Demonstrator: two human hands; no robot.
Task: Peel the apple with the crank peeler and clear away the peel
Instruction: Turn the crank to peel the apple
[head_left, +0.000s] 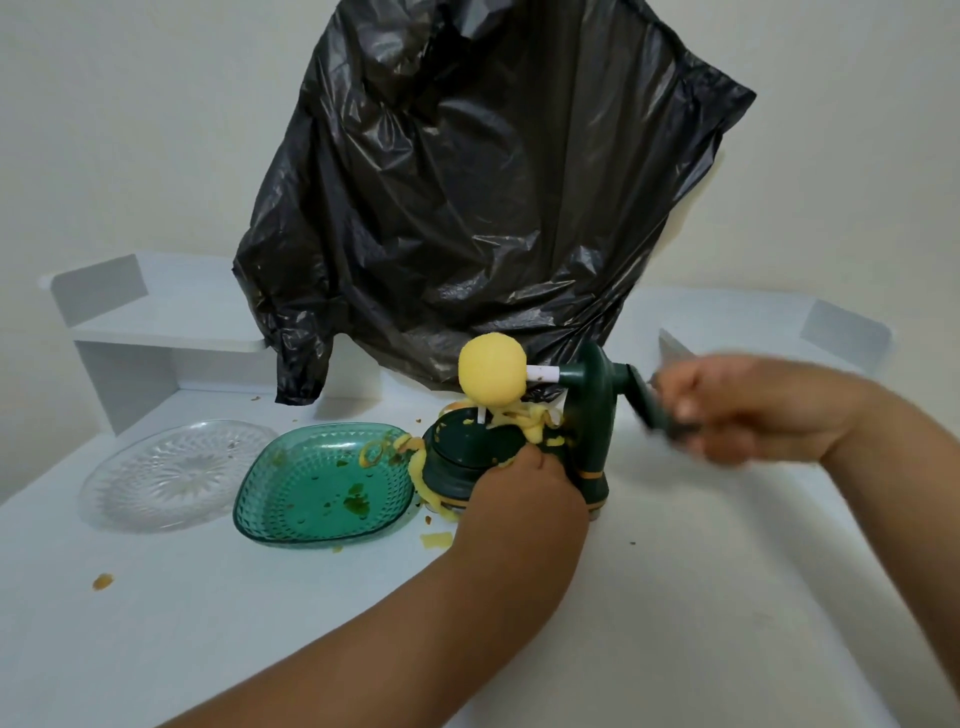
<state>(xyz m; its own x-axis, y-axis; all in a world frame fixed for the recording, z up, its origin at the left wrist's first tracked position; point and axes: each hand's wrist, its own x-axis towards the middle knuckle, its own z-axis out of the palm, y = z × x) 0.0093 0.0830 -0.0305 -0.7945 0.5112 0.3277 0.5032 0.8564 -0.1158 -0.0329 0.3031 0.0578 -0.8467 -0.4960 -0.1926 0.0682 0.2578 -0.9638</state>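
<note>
L hand (524, 488) reaches in from lower centre, forearm angled up and right, fingers curled onto the peeler (587, 431) base, grip clamped there, knuckles toward me. R hand (748, 410) comes in from the right edge, arm near level, motion-blurred; its grip is closed round the crank (647, 402) handle on the peeler's right side. Apple (493, 376) sits up on the peeler's white spindle, all pale yellow flesh showing, no skin seen on the side facing me. Peel (524, 421) hangs in curls just under the apple, over the round base; more strips trail down the base's left side, touching the rim of the green dish (270, 499). One loose bit (436, 540) lies on the tabletop (727, 597) near the L wrist. No writing or brand readable anywhere. Green dish sits just left of the peeler w/ specks inside; clear glass plate (176, 475) further left, beside it. Black bag (467, 197) hangs behind the peeler, covering the back wall. White shelf (156, 322) at back left. Small brown scrap (102, 581) at front left of the tabletop.
</note>
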